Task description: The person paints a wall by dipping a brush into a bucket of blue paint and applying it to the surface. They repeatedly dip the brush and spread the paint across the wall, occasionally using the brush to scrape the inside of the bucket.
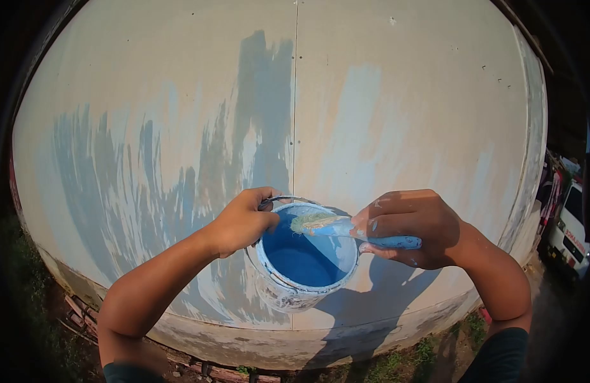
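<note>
The right hand (pixel 415 228) is closed around the brush (pixel 346 231), whose long axis runs leftward from that grip, bristles over the rim of the paint can (pixel 306 255) which the left hand (pixel 243 221) grips by its handle.

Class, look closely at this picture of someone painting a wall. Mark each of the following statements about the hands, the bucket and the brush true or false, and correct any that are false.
1. The left hand holds the paint bucket by its handle. True.
2. The paint in the bucket is red. False: it is blue.
3. The right hand holds a paintbrush with its bristles over the bucket. True.
4. The wall is fully covered in blue. False: only streaks and patches of blue show; much is bare.
5. The bucket stands on the ground. False: it is held up in front of the wall.
</note>
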Available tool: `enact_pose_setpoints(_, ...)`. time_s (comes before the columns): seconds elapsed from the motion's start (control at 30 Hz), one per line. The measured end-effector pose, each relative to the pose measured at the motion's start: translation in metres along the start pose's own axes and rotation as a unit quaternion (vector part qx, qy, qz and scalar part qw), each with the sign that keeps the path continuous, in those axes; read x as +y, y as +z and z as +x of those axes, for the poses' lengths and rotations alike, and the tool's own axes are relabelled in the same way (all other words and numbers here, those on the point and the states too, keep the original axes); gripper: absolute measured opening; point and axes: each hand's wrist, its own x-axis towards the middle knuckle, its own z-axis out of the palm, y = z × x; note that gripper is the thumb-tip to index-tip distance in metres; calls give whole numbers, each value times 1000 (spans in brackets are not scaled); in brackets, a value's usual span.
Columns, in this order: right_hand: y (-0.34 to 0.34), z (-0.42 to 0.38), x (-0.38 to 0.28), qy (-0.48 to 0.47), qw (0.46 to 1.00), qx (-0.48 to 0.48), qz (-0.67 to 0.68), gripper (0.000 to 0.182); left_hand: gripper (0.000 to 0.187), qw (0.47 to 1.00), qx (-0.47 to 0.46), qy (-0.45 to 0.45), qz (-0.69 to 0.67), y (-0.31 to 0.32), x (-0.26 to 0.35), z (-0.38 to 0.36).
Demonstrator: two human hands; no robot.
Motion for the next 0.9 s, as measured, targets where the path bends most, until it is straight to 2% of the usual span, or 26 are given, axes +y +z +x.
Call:
enact_pose_setpoints(0.07,-16,-9,14,1,1000,24,3,23,48,999,29,-22,-4,15,20,4)
enact_pose_setpoints(0.17,-43,-2,44,2,996,90,-22,19,49,996,84,-7,-3,30,23,18)
enact_pose_setpoints(0.23,-47,14,76,105,964,232,81,21,49,994,102,-8,27,40,39,18)
enact_pose_setpoints(0.3,-52,35,108,144,945,285,69,27,50,992,114,-11,56,50,46,17)
enact_pose_setpoints(0.33,-50,46,126,143,945,286,74,27,51,990,127,-10,68,53,47,18)
enact_pose_setpoints(0.4,-44,70,163,53,925,376,-16,24,52,986,144,-9,83,55,47,17)
enact_pose_setpoints(0.43,-44,79,175,49,924,378,-13,24,52,983,153,-2,101,55,46,15)
enact_pose_setpoints(0.5,-38,95,198,-29,925,337,-173,20,52,979,165,4,121,50,46,10)
enact_pose_setpoints(0.53,-29,101,205,-65,906,345,-238,15,51,977,161,-7,139,47,49,3)
enact_pose_setpoints(0.57,-22,102,211,-68,904,347,-239,15,50,975,155,-18,156,44,51,-3)
enact_pose_setpoints(0.63,2,94,210,-79,905,221,-354,21,50,975,160,-23,154,39,46,-14)
enact_pose_setpoints(0.7,28,80,200,-113,910,102,-386,24,50,974,163,-30,153,31,41,-27)
enact_pose_setpoints(0.77,46,65,180,-199,907,44,-369,23,51,974,150,-42,162,25,41,-41)
enact_pose_setpoints(0.8,48,60,167,-165,919,13,-358,24,50,972,143,-64,175,23,47,-48)
enact_pose_setpoints(0.83,41,61,161,-162,918,10,-361,24,50,973,139,-61,173,22,50,-54)
enact_pose_setpoints(0.9,22,68,154,-163,923,102,-334,15,49,974,135,-44,174,20,51,-61)
